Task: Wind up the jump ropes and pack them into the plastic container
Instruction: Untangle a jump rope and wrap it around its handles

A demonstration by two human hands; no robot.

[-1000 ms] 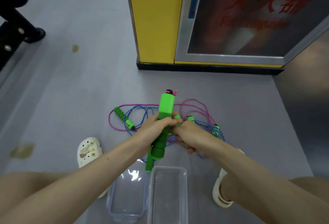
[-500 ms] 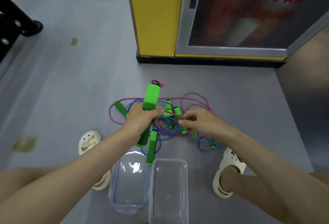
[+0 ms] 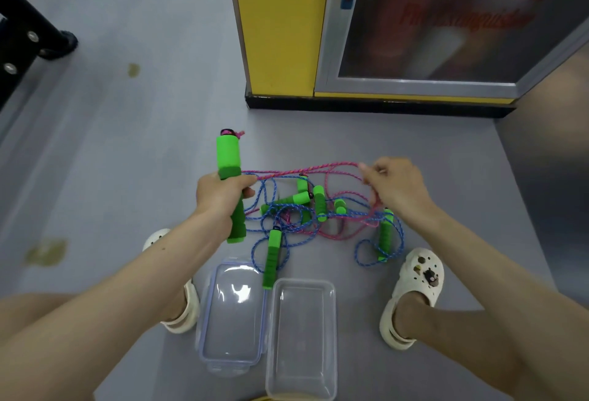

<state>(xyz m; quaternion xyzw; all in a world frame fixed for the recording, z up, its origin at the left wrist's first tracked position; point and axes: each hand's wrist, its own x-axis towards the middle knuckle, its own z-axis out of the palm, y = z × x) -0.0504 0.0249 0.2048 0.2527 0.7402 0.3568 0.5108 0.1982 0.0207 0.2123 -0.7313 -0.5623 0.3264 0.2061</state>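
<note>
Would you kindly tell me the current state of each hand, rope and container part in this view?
Left hand: grips green foam rope handle, held upright.
Right hand: pinches pink braided cord, stretched between the hands.
Other blue and pink jump ropes: unwound, tangled on grey floor.
Clear rectangular plastic container: open, empty.
Clear plastic lid: off, lying beside the container.
</note>
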